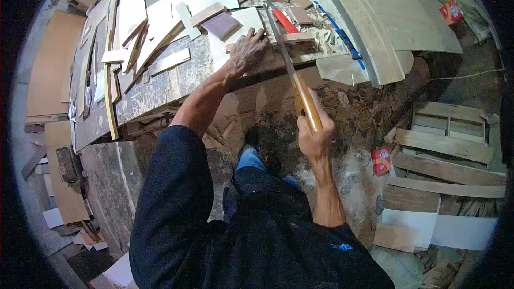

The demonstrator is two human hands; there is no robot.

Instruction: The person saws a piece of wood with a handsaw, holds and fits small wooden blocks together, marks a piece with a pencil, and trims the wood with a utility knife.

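My right hand (316, 134) is wrapped round the yellow-brown handle of a handsaw (306, 101). The narrow blade points away from me and crosses a short wooden strip (298, 37) at the bench's near edge. Left of the blade, my left hand (248, 51) presses down on that strip with its fingers bent; the fingers hide part of the wood. Just beyond the strip lies a red tool (284, 20), partly behind the blade. A purple-faced block (220, 25) rests to the left of my left hand.
Loose boards (155, 37) and offcuts cover the worn workbench (152, 88). A long blue-and-black tool (342, 35) lies beside a large curved panel (369, 27) on the right. Wooden frames (447, 144) and a red packet (380, 160) are on the floor at right.
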